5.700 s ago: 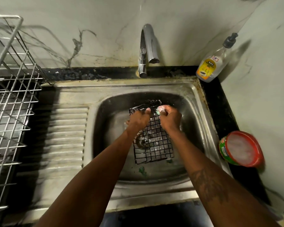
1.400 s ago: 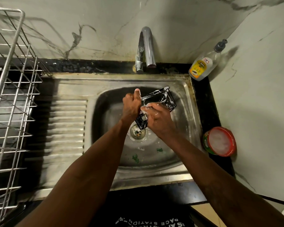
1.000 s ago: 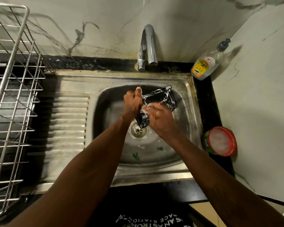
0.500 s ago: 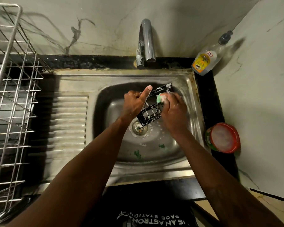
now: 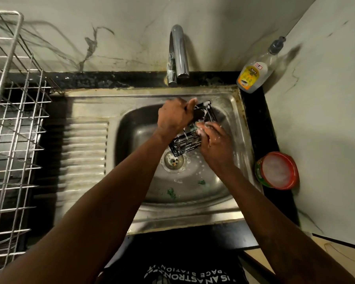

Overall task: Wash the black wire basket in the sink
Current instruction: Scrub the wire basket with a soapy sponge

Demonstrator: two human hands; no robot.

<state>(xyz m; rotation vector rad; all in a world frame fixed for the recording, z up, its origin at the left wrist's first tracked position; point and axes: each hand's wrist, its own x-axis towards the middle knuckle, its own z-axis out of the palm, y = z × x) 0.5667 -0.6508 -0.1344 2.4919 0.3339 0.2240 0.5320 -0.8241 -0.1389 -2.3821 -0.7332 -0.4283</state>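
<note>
The basket [image 5: 184, 144] is up off the floor of the sink [image 5: 193, 220]. It is tilted on end in the middle of the frame, just above the drain [image 5: 172, 160], with its top toward the tap [image 5: 177, 52].

The left hand [image 5: 173, 117] is clamped on the upper rim, fingers curled over the wires and thumb sticking up. I'd say that grip props the basket at an angle and keeps it from swinging while the other hand works.

The right hand [image 5: 215, 143], covered in suds, presses against the basket's right side. Its fingertips are bunched on a green pad [image 5: 194, 127] that is mostly buried in foam.

Working over the bowl makes sense, since the lather falls toward the drain, and white flecks dot the steel below. Foam streaks the wires and I see no water at the tap, so this looks like the scrubbing stage, with rinsing to come.

The bottle [image 5: 252, 74] at upper right and the red tub [image 5: 279, 171] at the right edge sit on the black ledge just beside the sink, handy for the scrubbing hand. The tub's top is white with what may be soap. The rack [image 5: 12, 119] fills the left edge and is likely where the basket will dry.

Soapy wire could slip, so the firm left grip matters.
</note>
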